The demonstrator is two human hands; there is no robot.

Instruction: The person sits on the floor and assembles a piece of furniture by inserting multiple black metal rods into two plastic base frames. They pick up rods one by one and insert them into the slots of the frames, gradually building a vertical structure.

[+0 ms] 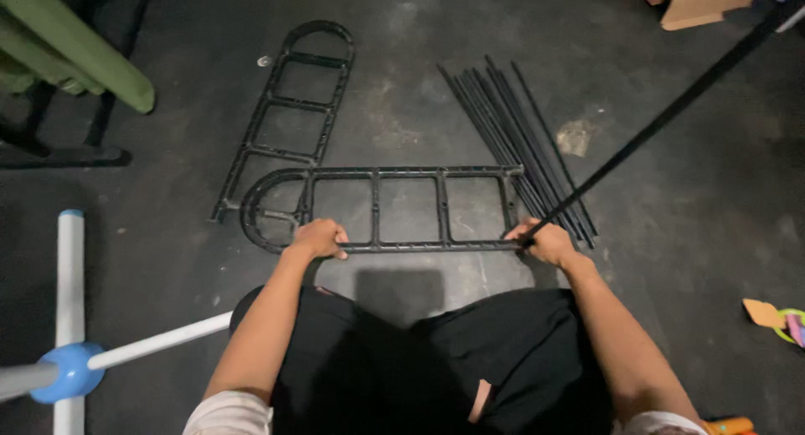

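Nearest, at the bottom of the frame, are the person's black-clad knees (436, 359), with both bare forearms reaching up from them. The left hand (319, 238) is curled shut around the near rail of a black frame (377, 209), close to its rounded end. The right hand (549, 242) is closed at the frame's square end, pinching the lower end of a thin black rod (671, 108) that slants up to the upper right corner. The frame lies flat on the dark floor (671, 234) at mid-frame. A second frame (289, 108) lies beyond it, angled toward the upper left, its lower end overlapping the first. A bundle of rods (511, 133) lies right of centre, fanned out. White pipes with a blue joint (71, 372) sit lower left.
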